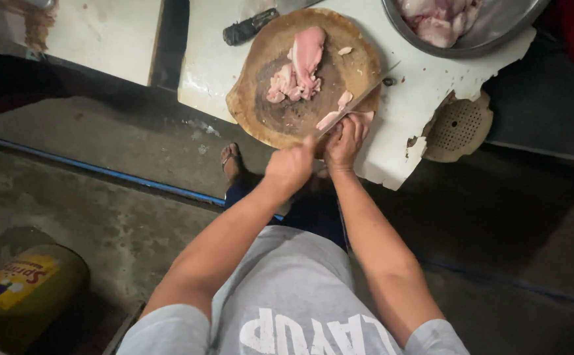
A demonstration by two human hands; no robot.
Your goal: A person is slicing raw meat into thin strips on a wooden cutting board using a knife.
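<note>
1. Head view: the left hand (291,167) is a closed fist around the handle of a knife (356,100), whose blade runs up toward 1 o'clock across the lower right edge of the round board (254,98).
2. The right hand (345,141) lies just beside the blade; its fingers (359,125) are curled down and press on a pale meat strip (339,113) at the board's 5 o'clock rim.
3. The step in hand looks like slicing that strip. The next cut calls, I judge, for the pressing fingers to keep tucked back from the edge.
4. A bigger meat pile (298,66) lies at the board's centre, apart from both hands.
5. On the white bench (405,98), a second knife (251,26) lies at 11 o'clock and a metal bowl (491,33) of meat at 1 o'clock.
</note>
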